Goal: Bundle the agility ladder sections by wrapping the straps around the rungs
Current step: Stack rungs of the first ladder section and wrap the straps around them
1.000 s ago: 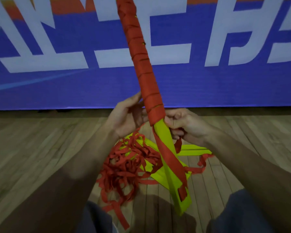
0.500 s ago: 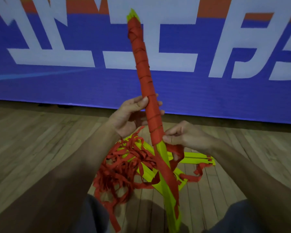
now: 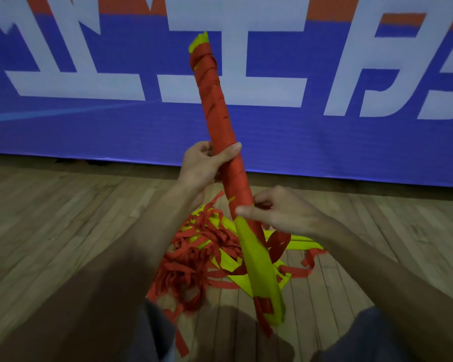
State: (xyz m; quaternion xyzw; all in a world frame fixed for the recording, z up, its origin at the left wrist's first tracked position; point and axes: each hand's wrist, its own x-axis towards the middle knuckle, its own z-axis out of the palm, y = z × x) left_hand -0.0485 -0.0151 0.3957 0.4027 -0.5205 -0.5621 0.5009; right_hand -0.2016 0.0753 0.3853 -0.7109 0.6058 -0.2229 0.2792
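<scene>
Left hand (image 3: 202, 165) clenched on the bundle (image 3: 220, 121) about mid-length: thumb across the front face, fingers curled round the back, forearm coming up from lower left

Right hand (image 3: 280, 212) just below it, at the lower edge of the wrapped part: one digit laid straight across the front of the bundle, the others curled and pinching the red strap (image 3: 280, 244) against it. Forearm enters from lower right, wrist roughly level

Bundle is held off the ground and nearly upright, top leaning slightly left and away. The upper part is covered in tight red spiral turns, with a yellow tip poking out at the top

Below the right hand the yellow rungs (image 3: 259, 265) are bare, and their lower end hangs down between the person's knees. The strap drops from the right hand in a slack loop beside the rungs

The rest of the ladder lies in a loose pile (image 3: 191, 259) of red straps and yellow rungs on the wooden floor (image 3: 50, 231), behind the bundle

Blue banner (image 3: 89, 131) with white lettering runs along the back
</scene>
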